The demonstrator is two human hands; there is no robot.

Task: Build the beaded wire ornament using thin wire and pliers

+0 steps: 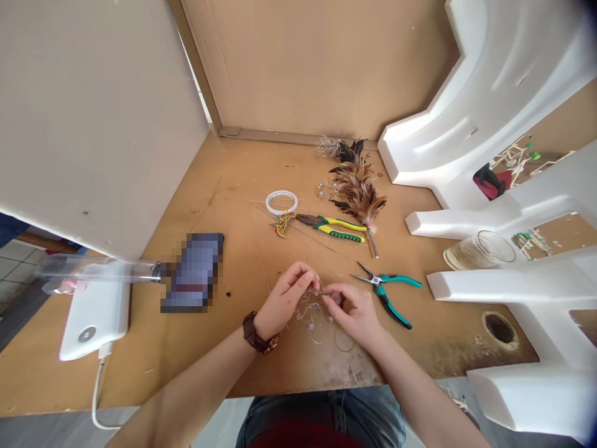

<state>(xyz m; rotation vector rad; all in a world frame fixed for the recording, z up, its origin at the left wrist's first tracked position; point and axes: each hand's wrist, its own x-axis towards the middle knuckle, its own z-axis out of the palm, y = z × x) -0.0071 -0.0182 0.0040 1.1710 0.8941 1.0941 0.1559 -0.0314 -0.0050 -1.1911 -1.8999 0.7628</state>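
1. Our left hand (291,294) pinches the wire (313,316) near the worktop's (280,376) front edge.
2. Our right hand (355,309), curled almost closed, pinches it too.
3. Uneven pulling could, we think, bend it.

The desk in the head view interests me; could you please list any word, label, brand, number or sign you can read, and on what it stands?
No text can be read with certainty.
White power bank: the mark in its oval is too small and blurred to read.
Phone: pixelated, unreadable.
Tape roll: any print inside the ring is too small to read.
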